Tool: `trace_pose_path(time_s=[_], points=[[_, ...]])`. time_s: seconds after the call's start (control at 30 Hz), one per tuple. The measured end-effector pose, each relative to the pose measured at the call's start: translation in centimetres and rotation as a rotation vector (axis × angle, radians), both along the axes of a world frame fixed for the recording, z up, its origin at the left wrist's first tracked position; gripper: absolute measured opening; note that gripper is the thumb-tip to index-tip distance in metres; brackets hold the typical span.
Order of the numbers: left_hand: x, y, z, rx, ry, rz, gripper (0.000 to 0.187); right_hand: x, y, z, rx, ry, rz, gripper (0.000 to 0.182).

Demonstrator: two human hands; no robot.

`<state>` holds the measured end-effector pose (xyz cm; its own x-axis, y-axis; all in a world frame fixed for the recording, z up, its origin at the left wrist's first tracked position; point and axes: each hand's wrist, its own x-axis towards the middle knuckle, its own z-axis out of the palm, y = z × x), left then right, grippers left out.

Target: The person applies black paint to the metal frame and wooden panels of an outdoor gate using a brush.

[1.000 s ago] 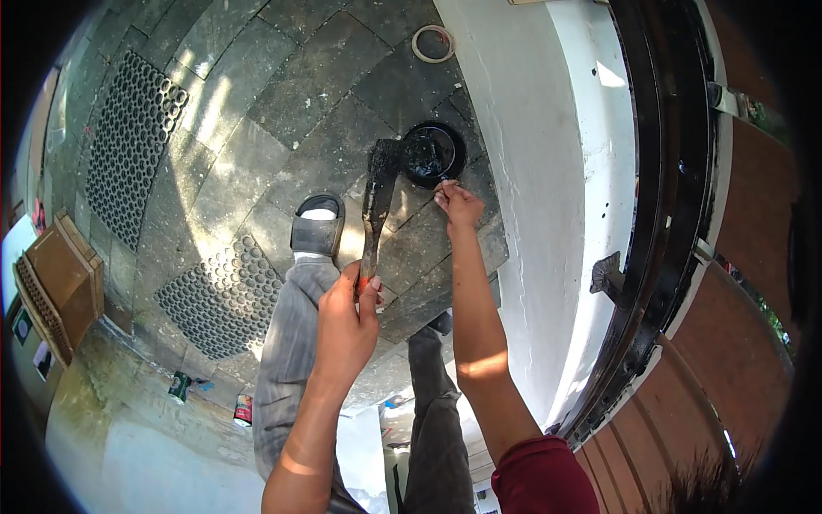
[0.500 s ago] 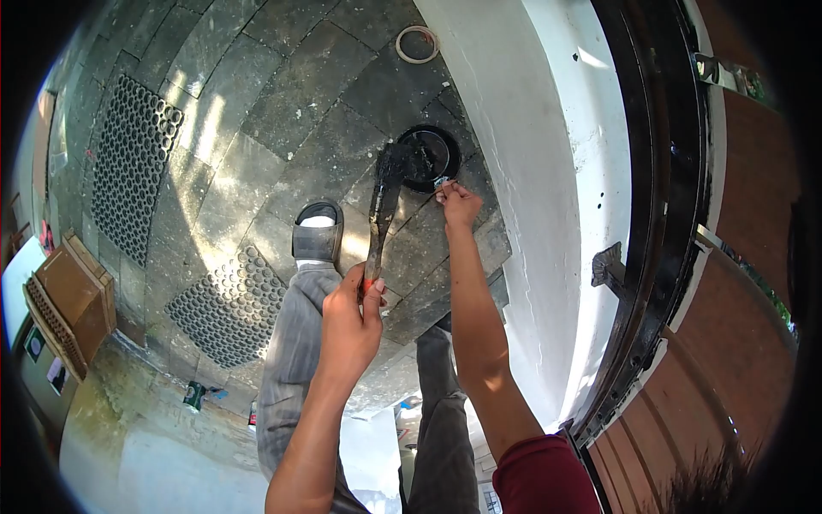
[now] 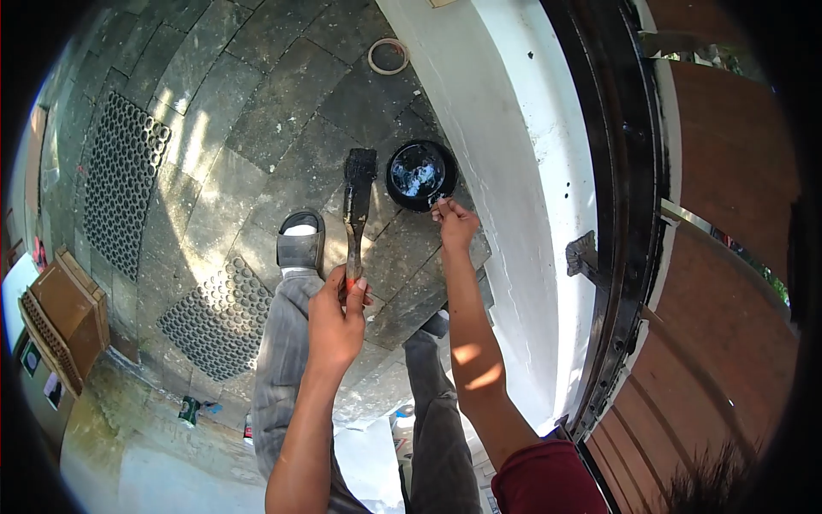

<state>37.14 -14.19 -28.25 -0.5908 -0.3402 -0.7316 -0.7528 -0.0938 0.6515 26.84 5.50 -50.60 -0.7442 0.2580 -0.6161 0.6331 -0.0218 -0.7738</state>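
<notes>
My left hand (image 3: 336, 321) is closed around the handle of a paintbrush (image 3: 356, 206). The brush points away from me, and its wide bristles are coated in black paint, just left of a round black container (image 3: 420, 175). Glossy dark liquid with bright reflections fills the inside of that container. With closed fingers, my right hand (image 3: 455, 224) pinches the near rim of the container.
A tape ring (image 3: 388, 56) lies on the paved floor (image 3: 282, 128) beside the white wall (image 3: 479, 103). Perforated mats (image 3: 124, 184) are at the left, near a brown box (image 3: 68, 313). Black metalwork (image 3: 612, 171) runs along the right. A green can (image 3: 188, 411) stands lower left.
The brush has moved left, away from over the container, and its bristles now hang clear of it. The container's surface now shows reflections. The whole view has shifted slightly.
</notes>
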Motion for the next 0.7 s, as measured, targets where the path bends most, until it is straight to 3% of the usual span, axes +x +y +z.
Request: trace_pose_path(time_s=[0.13, 0.3, 0.43, 0.5, 0.7], points=[[1.1, 1.0, -0.7, 0.043, 0.009, 0.016, 0.016, 1.6, 1.3, 4.9, 0.013, -0.008, 0.049, 0.009], [2.8, 3.8, -1.0, 0.232, 0.230, 0.289, 0.018, 4.1, 3.6, 13.8, 0.037, 0.006, 0.129, 0.010], [4.6, 4.4, 2.3, 0.341, 0.253, 0.348, 0.019, 6.2, 5.3, 22.6, 0.078, 0.043, 0.269, 0.012], [6.8, 4.3, 3.4, 0.390, 0.281, 0.391, 0.018, 7.0, 6.1, 26.6, 0.030, -0.067, 0.257, 0.016], [13.9, 4.4, 9.0, 0.330, 0.245, 0.450, 0.018, 10.3, 9.7, 36.6, 0.021, -0.003, 0.344, 0.016]])
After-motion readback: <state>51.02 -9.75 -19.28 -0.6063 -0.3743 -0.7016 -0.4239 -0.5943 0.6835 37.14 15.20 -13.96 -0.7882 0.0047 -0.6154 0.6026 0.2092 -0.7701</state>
